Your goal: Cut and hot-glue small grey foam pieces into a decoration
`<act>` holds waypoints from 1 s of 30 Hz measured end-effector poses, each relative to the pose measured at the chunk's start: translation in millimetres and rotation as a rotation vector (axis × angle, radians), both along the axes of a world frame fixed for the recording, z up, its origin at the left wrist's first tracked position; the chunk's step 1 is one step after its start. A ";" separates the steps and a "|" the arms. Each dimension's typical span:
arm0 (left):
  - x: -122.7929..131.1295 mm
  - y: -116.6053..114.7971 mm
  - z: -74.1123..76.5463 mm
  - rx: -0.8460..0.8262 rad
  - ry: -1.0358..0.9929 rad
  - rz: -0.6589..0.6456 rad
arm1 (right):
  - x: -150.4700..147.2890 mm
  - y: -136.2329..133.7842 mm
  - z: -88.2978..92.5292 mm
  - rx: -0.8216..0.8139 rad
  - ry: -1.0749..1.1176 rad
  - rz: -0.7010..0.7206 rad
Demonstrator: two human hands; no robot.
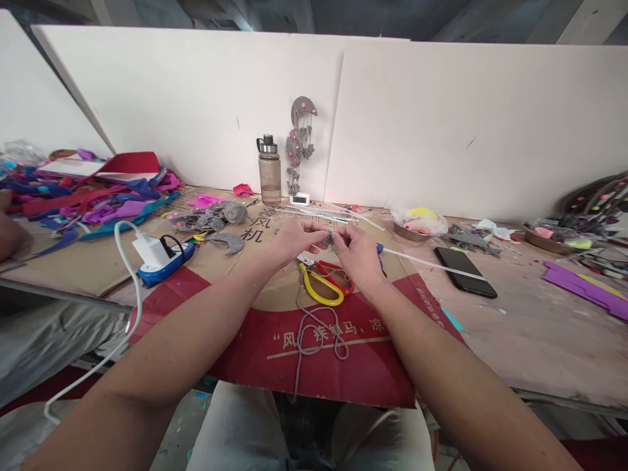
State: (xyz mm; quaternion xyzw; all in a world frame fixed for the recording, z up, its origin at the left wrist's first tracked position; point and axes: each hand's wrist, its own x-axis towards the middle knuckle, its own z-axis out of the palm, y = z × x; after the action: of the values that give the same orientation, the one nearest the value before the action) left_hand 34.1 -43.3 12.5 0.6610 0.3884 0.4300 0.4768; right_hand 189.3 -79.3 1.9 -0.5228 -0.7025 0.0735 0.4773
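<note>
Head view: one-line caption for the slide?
Left hand and right hand pinch a small grey piece by yellow scissors; grey cord trails across the cardboard.

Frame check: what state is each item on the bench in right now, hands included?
left hand: pinching the small grey piece
right hand: pinching the same piece
grey cord: slack, looped on the cardboard
water bottle: upright, cap on
phone: flat, screen dark
white charger: plugged into the power strip
yellow scissors: lying flat, blades hidden
red scissors: lying flat, blades hidden
</note>
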 end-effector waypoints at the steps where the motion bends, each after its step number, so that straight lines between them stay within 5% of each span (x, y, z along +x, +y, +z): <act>1: 0.1 -0.5 0.5 0.020 0.020 0.008 | 0.0 -0.5 0.4 0.004 -0.004 0.005; 15: -2.6 12.8 -9.5 0.095 -0.013 0.131 | -1.6 5.7 -5.9 -0.132 0.179 0.090; 30: -25.8 32.9 -2.9 0.021 -0.159 0.332 | 4.2 5.1 -1.1 -0.276 -0.035 0.114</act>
State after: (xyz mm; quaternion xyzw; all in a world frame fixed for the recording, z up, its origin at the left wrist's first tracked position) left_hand 8.3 -10.4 9.6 0.5568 0.4488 0.5578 0.4213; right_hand 193.5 -74.2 0.9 -0.5441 -0.7223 0.1873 0.3837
